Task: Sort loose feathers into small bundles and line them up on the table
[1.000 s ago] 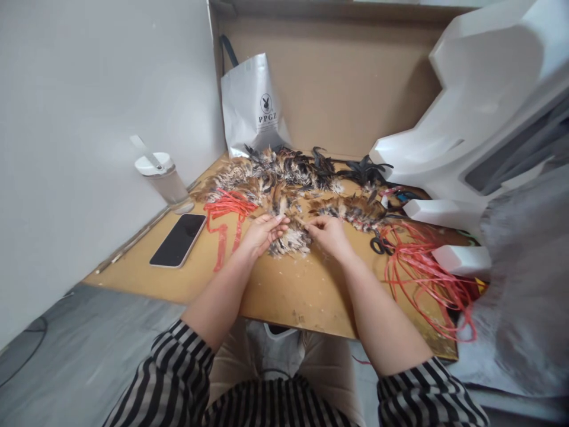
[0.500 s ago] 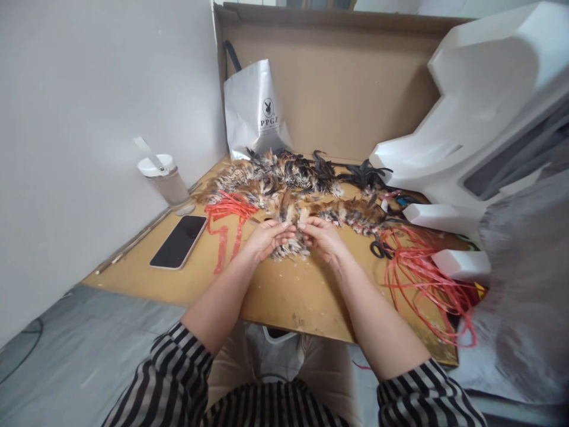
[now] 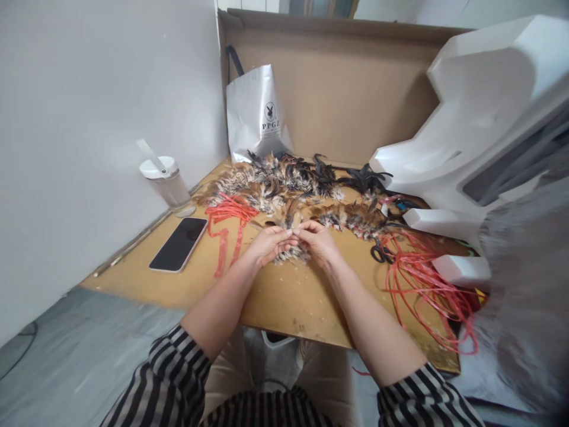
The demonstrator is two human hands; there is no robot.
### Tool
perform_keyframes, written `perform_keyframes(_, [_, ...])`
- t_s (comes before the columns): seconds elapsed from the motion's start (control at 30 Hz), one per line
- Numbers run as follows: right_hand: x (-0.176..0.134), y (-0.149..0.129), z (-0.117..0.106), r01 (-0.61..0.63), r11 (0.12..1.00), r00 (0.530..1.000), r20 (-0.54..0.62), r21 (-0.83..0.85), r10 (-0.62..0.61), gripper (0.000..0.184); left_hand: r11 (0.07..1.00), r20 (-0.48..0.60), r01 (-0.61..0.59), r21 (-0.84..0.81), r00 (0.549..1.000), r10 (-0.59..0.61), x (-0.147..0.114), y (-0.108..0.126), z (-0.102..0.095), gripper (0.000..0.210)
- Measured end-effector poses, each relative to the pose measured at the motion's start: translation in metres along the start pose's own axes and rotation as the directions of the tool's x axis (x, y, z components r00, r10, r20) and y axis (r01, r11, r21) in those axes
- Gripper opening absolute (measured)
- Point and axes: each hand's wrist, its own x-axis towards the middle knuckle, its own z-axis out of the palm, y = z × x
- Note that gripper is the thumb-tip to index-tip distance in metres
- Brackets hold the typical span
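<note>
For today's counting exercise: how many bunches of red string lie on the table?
2: one red bunch left of the hands, beside the phone; a larger red tangle at the right, by the scissors.

Brown, tan and white speckled feathers (image 3: 291,222) sit between the hands, with black feathers (image 3: 364,177) at two o'clock from them. Red strips (image 3: 229,209) lie at ten o'clock, red cords (image 3: 422,284) at four. The phone (image 3: 178,244) is black, the bag (image 3: 258,115) silver-white with a black logo, the sleeves (image 3: 171,373) black-and-white striped, the tabletop (image 3: 284,296) yellowish brown.
</note>
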Motion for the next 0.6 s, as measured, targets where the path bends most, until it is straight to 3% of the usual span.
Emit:
perform_keyframes(0.23, [0.001,-0.004,-0.003,-0.001,0.999,0.998,0.063,-0.053,0.004,0.025,0.999,-0.036,-0.036,0.024,0.999,0.037,0.002,-0.002,-0.002,0.007])
perform_keyframes(0.6, [-0.001,-0.011,-0.001,0.002,0.996,1.0,0.014,-0.094,0.0,0.025,0.995,0.005,-0.006,0.098,1.0,0.006,-0.002,0.0,0.002,0.012])
